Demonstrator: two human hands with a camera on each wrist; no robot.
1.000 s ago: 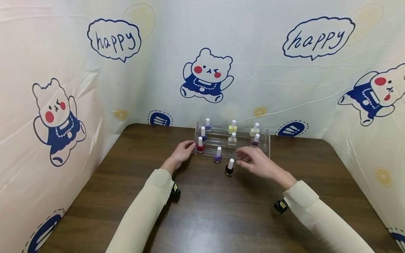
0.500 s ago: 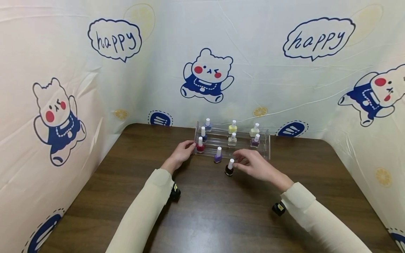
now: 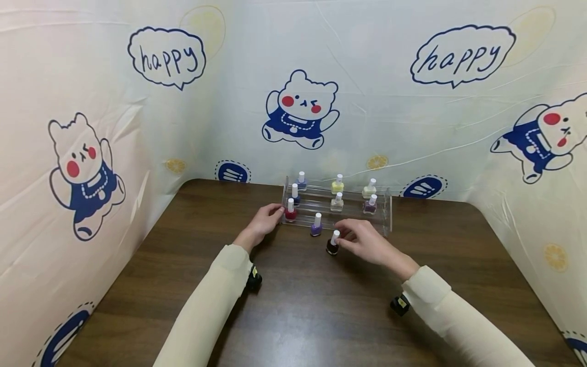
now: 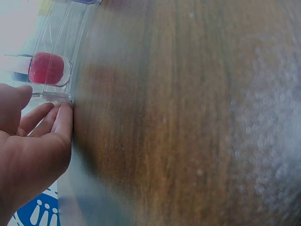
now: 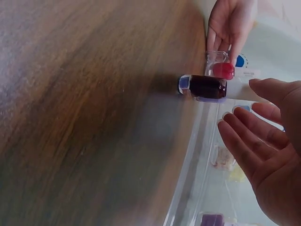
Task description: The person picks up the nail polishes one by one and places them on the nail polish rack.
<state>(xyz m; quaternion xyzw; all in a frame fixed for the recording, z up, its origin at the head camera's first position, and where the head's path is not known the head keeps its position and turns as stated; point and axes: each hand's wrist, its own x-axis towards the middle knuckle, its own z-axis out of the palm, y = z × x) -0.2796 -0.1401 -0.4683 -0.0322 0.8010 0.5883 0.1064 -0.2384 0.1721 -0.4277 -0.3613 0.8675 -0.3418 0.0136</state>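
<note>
A clear stepped display rack [image 3: 357, 223] stands on the table with nail polish bottles on its tiers. My left hand [image 3: 267, 220] is at its left end; in the left wrist view the fingertips [image 4: 66, 110] touch the end panel, close to a red nail polish bottle [image 4: 47, 68]. In front of the rack stands a dark nail polish bottle [image 3: 332, 246] with a white cap. My right hand [image 3: 364, 240] pinches that cap between thumb and index finger, while the other fingers extend past it. The bottle is upright on the table.
A purple nail polish bottle [image 3: 316, 227] stands at the rack's front, left of the dark one. Blue, yellow, clear, pale and plum bottles occupy the tiers behind. A printed cloth [image 3: 385, 127] hangs around the wooden table [image 3: 293, 306].
My right hand has moved left and slightly toward me, from beside the dark nail polish bottle onto its cap. My left hand and the rack stay in place.
</note>
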